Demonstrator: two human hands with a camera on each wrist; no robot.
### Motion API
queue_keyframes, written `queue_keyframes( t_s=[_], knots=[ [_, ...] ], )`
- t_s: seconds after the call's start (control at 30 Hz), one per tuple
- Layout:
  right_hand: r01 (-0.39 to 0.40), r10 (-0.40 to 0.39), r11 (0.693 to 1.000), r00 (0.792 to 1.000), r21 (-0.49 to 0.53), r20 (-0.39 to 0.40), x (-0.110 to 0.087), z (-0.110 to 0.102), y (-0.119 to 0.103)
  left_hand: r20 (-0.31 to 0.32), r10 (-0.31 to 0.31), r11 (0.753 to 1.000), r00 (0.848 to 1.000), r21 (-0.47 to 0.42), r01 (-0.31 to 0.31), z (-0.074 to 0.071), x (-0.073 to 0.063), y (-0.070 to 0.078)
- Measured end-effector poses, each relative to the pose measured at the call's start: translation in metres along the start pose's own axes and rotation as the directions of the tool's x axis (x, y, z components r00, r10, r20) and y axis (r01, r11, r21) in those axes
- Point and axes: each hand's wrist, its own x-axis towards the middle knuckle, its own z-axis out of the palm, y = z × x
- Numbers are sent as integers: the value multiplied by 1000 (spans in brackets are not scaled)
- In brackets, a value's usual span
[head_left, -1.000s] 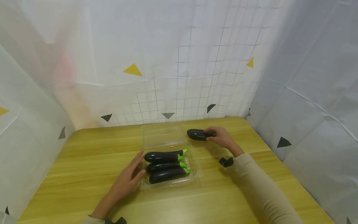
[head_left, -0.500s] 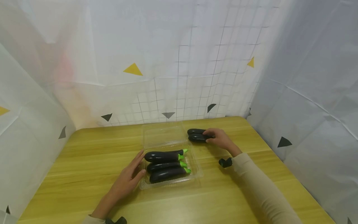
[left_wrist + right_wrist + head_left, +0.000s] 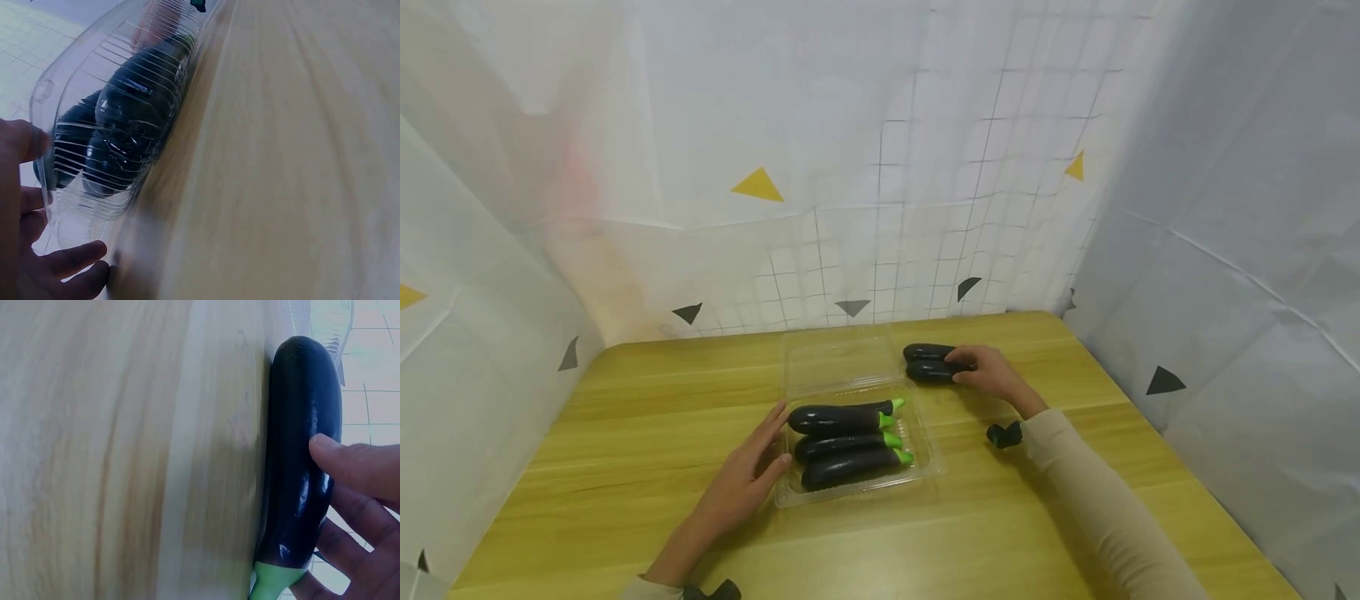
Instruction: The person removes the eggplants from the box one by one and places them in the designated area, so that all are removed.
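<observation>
In the head view, a dark eggplant (image 3: 928, 372) with a green stem end, seen in the right wrist view, lies on the table. My right hand (image 3: 988, 371) holds it from above, with the thumb (image 3: 350, 462) on its near side. A second eggplant (image 3: 928, 352) lies right behind it. A clear plastic clamshell box (image 3: 928, 475) with its lid folded back contains several eggplants (image 3: 835, 421), laid side by side with their green ends to the right. My left hand (image 3: 741, 483) touches the box's left edge, its fingers spread and relaxed.
The transparent lid (image 3: 835, 362) lies flat behind the box, left of the two loose eggplants. The wooden table (image 3: 647, 433) is bounded by a white patterned backdrop (image 3: 820, 275) at the back and sheets at both sides.
My right hand has shifted its eggplant slightly toward me, so the second eggplant shows behind it. During the last half second little has moved. My left hand has stayed at the box.
</observation>
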Motion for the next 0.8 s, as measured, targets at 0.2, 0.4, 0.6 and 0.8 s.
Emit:
queue_keyframes(
  t_s=[0.2,0.4,0.6,0.8],
  knots=[
    [-29,29,1000,1000,-1,5,-1,0,0,0,-4,1000,1000,9,4,1,0,-1],
    [-18,18,1000,1000,-7,-21,-3,1,1,1,-8,1000,1000,-1,8,1,-1,1],
    [15,-15,1000,999,-1,-42,-6,-1,0,6,-12,1000,1000,-15,12,0,0,2],
    [27,-26,999,999,25,-47,-9,-4,-8,7,-10,1000,1000,11,10,0,0,1]
  ],
)
